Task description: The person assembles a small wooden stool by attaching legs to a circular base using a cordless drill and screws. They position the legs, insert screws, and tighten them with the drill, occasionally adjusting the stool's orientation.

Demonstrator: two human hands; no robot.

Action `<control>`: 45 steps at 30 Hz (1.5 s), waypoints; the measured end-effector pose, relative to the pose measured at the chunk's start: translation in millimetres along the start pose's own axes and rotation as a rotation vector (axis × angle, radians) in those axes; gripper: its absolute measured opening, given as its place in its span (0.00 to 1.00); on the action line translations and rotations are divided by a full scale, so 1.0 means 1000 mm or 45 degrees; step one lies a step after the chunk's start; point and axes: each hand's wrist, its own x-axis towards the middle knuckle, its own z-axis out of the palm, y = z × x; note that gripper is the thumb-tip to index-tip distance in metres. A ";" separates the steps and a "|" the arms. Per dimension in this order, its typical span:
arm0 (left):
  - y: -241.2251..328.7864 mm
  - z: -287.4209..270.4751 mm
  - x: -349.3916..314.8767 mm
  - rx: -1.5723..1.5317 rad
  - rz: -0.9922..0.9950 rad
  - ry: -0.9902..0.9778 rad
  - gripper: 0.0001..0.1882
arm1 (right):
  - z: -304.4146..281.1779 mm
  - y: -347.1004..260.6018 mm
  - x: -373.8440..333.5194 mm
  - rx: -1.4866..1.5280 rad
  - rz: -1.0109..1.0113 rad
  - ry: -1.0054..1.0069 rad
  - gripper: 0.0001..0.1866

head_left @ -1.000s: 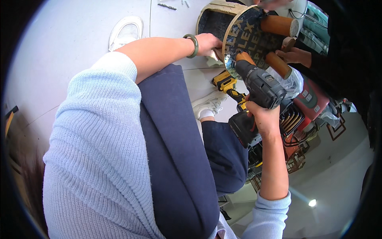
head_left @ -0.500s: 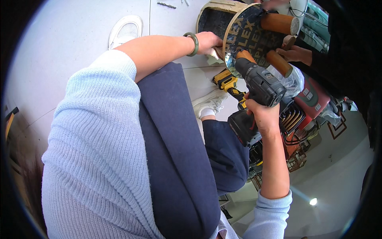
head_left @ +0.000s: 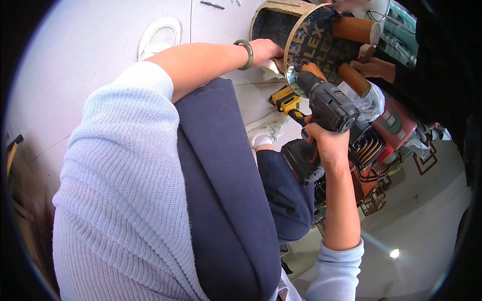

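The right hand [head_left: 326, 140] is wrapped around the grip of a black drill [head_left: 334, 103], its nose over a brown leg [head_left: 314, 70] by the nearer edge of a round dark panel [head_left: 317, 42]. The left hand [head_left: 266, 52] curls at the panel's left edge, over the opening of a hollow wooden body [head_left: 281, 9], dark inside; its fingertips are hidden, so I cannot tell whether it pinches anything. A yellow tool [head_left: 287, 101] lies on the floor [head_left: 90, 60]. Farther off, a clear plastic bag [head_left: 370, 104], contents unreadable, sits beside a red case [head_left: 394, 125].
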 end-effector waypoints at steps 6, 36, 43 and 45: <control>-0.003 0.001 0.001 -0.013 0.023 0.001 0.22 | 0.004 0.003 0.000 0.030 0.015 0.014 0.15; -0.011 0.011 0.002 0.004 0.079 0.062 0.19 | 0.026 0.007 -0.014 -0.141 -0.371 0.519 0.20; -0.011 0.010 0.002 0.013 0.098 0.052 0.20 | 0.026 0.006 -0.008 0.075 -0.216 0.381 0.19; -0.011 0.009 0.003 0.013 0.087 0.032 0.19 | 0.023 0.003 -0.007 0.244 -0.118 0.231 0.19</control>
